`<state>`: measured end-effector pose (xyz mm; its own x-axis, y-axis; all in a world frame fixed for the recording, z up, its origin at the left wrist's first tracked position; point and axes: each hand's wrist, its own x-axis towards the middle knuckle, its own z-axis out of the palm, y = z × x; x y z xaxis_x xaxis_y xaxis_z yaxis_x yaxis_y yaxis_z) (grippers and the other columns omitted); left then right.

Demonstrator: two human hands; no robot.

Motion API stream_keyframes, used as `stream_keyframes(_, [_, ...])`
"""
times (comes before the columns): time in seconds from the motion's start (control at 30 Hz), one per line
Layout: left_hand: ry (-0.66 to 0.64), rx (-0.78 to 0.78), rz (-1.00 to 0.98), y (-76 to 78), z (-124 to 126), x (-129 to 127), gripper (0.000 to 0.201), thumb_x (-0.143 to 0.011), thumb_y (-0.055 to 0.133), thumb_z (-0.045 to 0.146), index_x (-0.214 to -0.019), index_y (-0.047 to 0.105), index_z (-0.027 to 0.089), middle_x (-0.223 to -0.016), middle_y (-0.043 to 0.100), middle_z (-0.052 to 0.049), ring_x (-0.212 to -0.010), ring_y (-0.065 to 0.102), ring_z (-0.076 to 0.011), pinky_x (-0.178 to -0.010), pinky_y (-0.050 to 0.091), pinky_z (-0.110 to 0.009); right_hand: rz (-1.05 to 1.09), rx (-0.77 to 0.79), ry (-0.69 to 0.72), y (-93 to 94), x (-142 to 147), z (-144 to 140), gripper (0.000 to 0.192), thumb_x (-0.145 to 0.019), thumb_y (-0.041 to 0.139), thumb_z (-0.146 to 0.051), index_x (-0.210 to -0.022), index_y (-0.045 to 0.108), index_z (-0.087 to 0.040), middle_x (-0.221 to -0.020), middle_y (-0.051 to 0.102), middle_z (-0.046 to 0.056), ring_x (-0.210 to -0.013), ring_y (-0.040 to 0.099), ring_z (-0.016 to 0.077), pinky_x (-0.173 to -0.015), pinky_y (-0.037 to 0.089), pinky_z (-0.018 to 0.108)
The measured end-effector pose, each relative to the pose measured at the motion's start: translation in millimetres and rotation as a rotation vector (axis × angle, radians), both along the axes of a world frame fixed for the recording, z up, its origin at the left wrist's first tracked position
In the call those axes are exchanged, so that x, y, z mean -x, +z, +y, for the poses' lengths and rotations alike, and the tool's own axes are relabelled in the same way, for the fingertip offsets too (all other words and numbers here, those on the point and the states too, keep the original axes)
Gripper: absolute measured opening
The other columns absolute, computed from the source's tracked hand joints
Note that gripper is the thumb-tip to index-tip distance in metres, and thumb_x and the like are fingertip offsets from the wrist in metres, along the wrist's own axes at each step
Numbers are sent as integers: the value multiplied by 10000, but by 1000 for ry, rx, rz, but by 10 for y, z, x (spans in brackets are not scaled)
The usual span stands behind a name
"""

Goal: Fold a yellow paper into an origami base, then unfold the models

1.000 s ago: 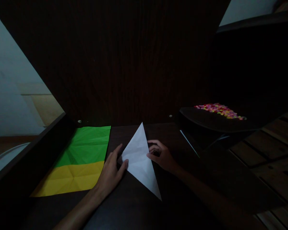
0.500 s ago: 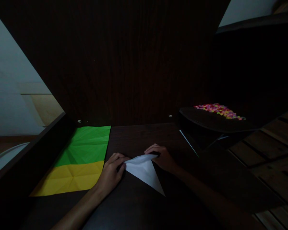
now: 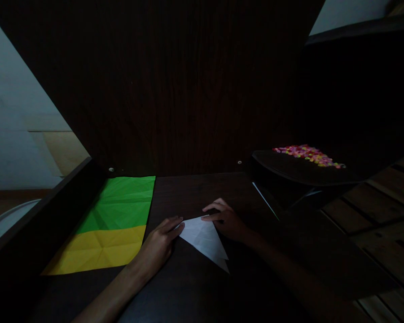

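Note:
A folded sheet of white paper (image 3: 204, 237) lies on the dark wooden surface, shaped into a layered triangle whose points face me and to the right. My left hand (image 3: 161, 235) is closed on the paper's left corner, the thumb resting on top of it. At the upper right edge, my right hand (image 3: 225, 220) grips the paper with its thumb on the fold and its other fingers curled just beyond. The undersides of both hands are hidden.
A green sheet (image 3: 124, 202) and a yellow sheet (image 3: 104, 249) lie flat on the left. A dark upright panel (image 3: 188, 89) closes off the back. On a rounded shelf (image 3: 289, 172) to the right is a heap of small colourful pieces (image 3: 308, 154).
The raised flap of the white paper has come down towards me and now lies flat over the lower layer. My left thumb has shifted onto the top of the left corner.

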<state>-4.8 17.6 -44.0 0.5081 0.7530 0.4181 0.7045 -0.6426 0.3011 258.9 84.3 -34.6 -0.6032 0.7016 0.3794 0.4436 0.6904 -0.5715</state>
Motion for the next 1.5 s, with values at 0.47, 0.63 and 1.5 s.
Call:
stream_keyframes(0.47, [82, 1, 199, 142, -87, -98, 421, -959, 450, 304, -1331, 511, 117, -1367, 565, -168, -1299, 493, -278, -1037, 468, -471, -101, -41, 102, 56, -23, -54, 305, -885, 558, -228, -1148, 690, -309, -1315, 611, 41, -1130, 500, 281, -928, 398, 530])
stream_keyframes(0.63, [90, -30, 230, 85, -67, -98, 458, -968, 449, 326, -1381, 454, 128, -1409, 523, -166, -1340, 437, -294, -1080, 403, -527, -181, -107, 72, 54, 18, -60, 348, -851, 623, -285, -1197, 664, -281, -1368, 570, 59, -1177, 487, 300, -941, 403, 528])
stream_keyframes(1.5, [-47, 88, 324, 247, -123, -130, 514, -1005, 367, 382, -1493, 290, 237, -1540, 342, -71, -1415, 298, -254, -1125, 361, -479, -396, -106, 42, 50, -26, 4, 448, -1004, 372, -284, -1445, 403, -211, -1490, 418, 58, -1454, 190, 271, -1156, 244, 543])
